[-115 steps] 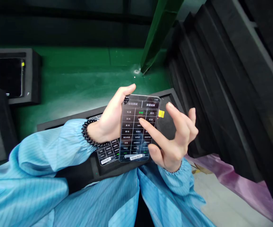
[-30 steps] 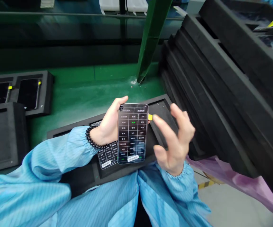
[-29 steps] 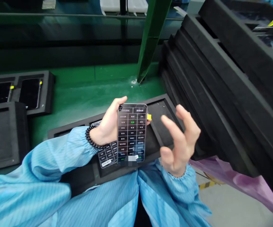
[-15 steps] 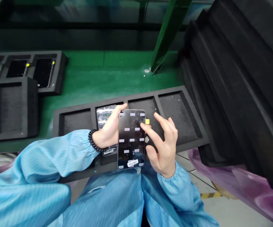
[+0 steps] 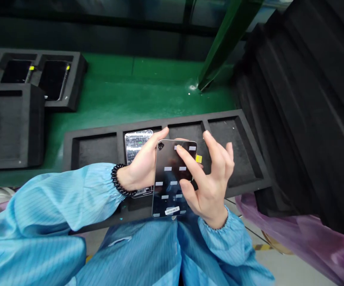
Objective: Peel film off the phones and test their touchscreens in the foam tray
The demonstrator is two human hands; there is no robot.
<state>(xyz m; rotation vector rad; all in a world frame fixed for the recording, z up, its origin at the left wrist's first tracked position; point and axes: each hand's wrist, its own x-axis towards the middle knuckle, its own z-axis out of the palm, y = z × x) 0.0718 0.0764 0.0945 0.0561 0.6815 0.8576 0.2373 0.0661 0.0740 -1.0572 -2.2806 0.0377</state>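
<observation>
My left hand (image 5: 142, 167) grips a black phone (image 5: 169, 190) by its left edge and holds it screen-up above a black foam tray (image 5: 97, 149). The screen is dark with small white rectangles, and a yellow tab (image 5: 199, 159) sticks out at its right side. My right hand (image 5: 209, 178) hovers over the phone with fingers spread, the index fingertip touching the upper screen. A second phone (image 5: 136, 143) with a lit screen lies in a tray slot behind my left hand.
More black foam trays (image 5: 14, 119) stand at the left on the green bench (image 5: 124, 91), some holding phones (image 5: 53, 79). A tall stack of black foam trays (image 5: 303, 99) fills the right side. A green post (image 5: 222, 43) rises behind. Purple film (image 5: 291, 230) lies lower right.
The held phone's screen went from a grid menu to a dark screen with white blocks. My right hand came back from the side and its index finger now touches the screen. The view tilted down.
</observation>
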